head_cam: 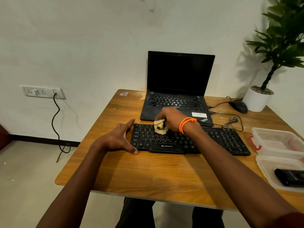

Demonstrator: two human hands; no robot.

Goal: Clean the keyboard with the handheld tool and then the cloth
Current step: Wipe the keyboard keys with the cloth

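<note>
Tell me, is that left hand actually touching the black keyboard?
Touching. The head view shows the left hand braced round the keyboard's left end, index fingertip on its far corner, thumb against its near edge.

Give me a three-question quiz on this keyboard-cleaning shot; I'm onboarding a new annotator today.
1. True or false: the right hand presses a bunched cloth onto the keyboard.
2. What does the left hand do? A) holds a brush B) braces the keyboard's left end C) lifts the laptop lid
3. Fill in: the black handheld device lies in a clear plastic ____.

Key: 1 true; 2 B; 3 container.
</note>
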